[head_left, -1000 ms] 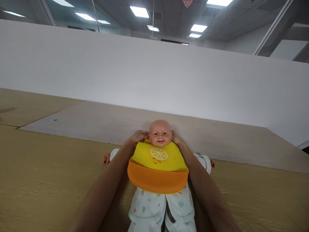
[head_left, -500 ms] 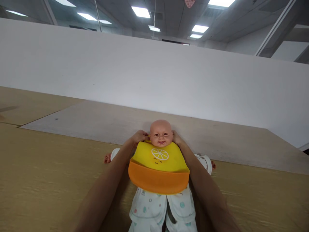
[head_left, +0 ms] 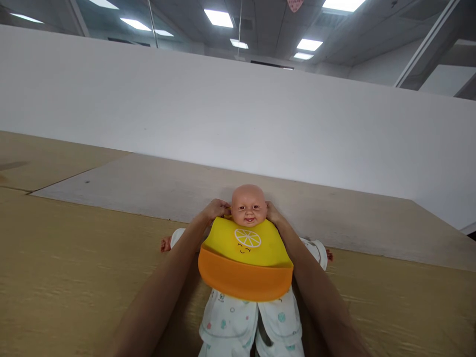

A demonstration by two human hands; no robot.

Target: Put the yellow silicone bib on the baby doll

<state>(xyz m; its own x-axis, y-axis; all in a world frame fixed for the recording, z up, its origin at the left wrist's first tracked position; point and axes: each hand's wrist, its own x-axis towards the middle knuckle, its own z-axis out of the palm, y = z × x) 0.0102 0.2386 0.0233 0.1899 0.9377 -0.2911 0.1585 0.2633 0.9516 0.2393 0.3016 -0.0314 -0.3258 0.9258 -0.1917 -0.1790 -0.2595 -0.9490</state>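
A baby doll (head_left: 248, 204) in white patterned pyjamas lies on its back on the tan table (head_left: 74, 258). A yellow silicone bib (head_left: 246, 248) with an orange catch pocket and a lemon print covers its chest. My left hand (head_left: 214, 209) is at the left side of the doll's neck, fingers curled on the bib's neck strap. My right hand (head_left: 272, 212) is at the right side of the neck, mostly hidden behind the head, gripping the other strap end. Both forearms run along the doll's sides.
A pale grey board (head_left: 156, 186) lies on the table behind the doll's head. A tall white partition wall (head_left: 238, 114) stands along the far edge. Ceiling lights show above it.
Almost nothing differs; the view has shifted slightly and both hands stay at the doll's neck on the bib straps.
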